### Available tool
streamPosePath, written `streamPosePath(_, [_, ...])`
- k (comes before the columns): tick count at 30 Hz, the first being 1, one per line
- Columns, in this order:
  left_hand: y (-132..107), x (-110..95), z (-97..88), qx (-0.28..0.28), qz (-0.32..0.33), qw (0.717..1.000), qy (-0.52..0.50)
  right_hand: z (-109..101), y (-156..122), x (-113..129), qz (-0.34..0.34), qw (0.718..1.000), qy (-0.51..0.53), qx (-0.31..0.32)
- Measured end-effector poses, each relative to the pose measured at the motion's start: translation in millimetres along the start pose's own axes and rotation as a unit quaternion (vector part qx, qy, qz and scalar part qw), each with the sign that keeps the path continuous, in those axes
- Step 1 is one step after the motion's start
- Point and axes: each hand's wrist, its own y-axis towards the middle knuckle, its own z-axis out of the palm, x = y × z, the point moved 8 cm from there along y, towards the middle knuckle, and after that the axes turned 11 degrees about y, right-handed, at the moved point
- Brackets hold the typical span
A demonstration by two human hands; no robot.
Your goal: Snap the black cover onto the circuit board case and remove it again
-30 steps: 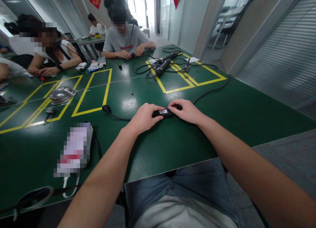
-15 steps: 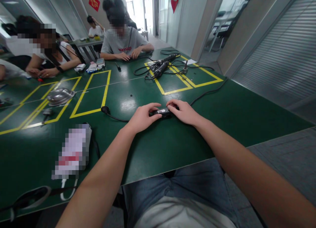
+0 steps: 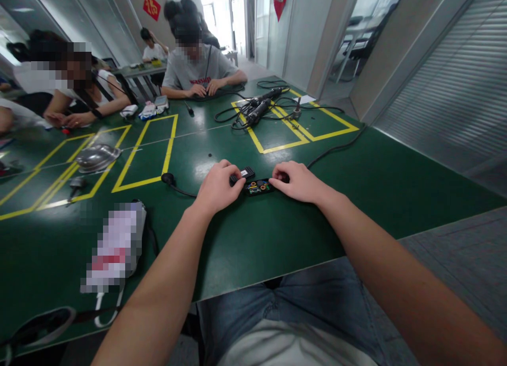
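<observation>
My left hand (image 3: 218,187) is closed on a black plastic cover (image 3: 248,172) with a white label, raised just behind an opened black casing. That casing (image 3: 260,187) lies low over the table in front of me, its circuit board and round copper-coloured coils showing. At the casing's right end, my right hand (image 3: 298,181) grips it with thumb and curled fingers. From beside my left wrist a cable runs to a black plug (image 3: 168,179); another black cable (image 3: 332,150) leads away behind my right hand.
The green table (image 3: 273,244) bears yellow tape rectangles. Ahead lie black handheld tools (image 3: 259,110) with tangled cables. To the left are a shiny metal part (image 3: 98,157), a small metal fitting (image 3: 76,183) and a blurred-out device (image 3: 114,244) with a white cable. Other people sit across the table.
The labelled cover has come off the casing, exposing the circuit board. My left hand has moved slightly left with the cover, while my right hand stays at the casing's right end.
</observation>
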Motion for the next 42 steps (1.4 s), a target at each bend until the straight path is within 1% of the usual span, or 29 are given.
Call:
streamPosePath(3, [-4.5,-9.1,5.2,0.082,0.020,0.996,-0.010,1.0,0.1,0.0,0.004,0.999,-0.031,0.016])
streamPosePath(5, [-6.2,-13.2,5.6,0.101,0.030,0.994,-0.001,1.9,-0.2,0.7,0.004,0.999,-0.026,0.025])
streamPosePath(7, [-6.1,-15.0,5.2,0.101,0.039,0.994,0.005,2.0,-1.0,0.8,0.009,1.000,-0.010,0.027])
streamPosePath(11, [-4.3,-14.9,8.1,0.108,0.057,0.992,-0.016,-0.3,-2.9,1.2,0.012,0.999,0.037,0.012])
streamPosePath(16, [-3.5,-15.1,3.8,0.083,0.074,0.994,-0.014,-4.0,-2.9,5.6,-0.010,0.998,0.067,-0.006])
streamPosePath(21, [-4.0,-12.2,-5.7,0.047,0.053,0.997,-0.029,-12.9,-2.6,9.2,-0.025,0.996,0.077,-0.040])
streamPosePath(23, [-4.3,-9.7,-7.9,0.043,0.041,0.997,-0.038,-15.6,-2.4,8.1,-0.024,0.995,0.083,-0.046])
streamPosePath(28, [-4.9,-4.5,-2.0,0.086,0.022,0.993,-0.073,-12.1,-0.6,1.1,-0.012,0.995,0.099,-0.016])
streamPosePath(31, [-4.4,-2.9,1.3,0.100,0.021,0.991,-0.087,-7.4,0.7,-3.9,0.002,0.994,0.113,0.010])
streamPosePath(34, [-3.9,-0.8,5.7,0.115,0.020,0.988,-0.101,-5.8,1.4,-6.2,0.007,0.993,0.120,0.019])
streamPosePath(39, [-2.1,4.1,6.9,0.116,0.018,0.989,-0.092,-5.0,1.7,-5.6,0.002,0.993,0.113,0.021])
streamPosePath(42, [-1.5,1.4,4.9,0.105,0.046,0.992,-0.054,-4.4,1.6,-4.9,0.001,0.996,0.089,0.019])
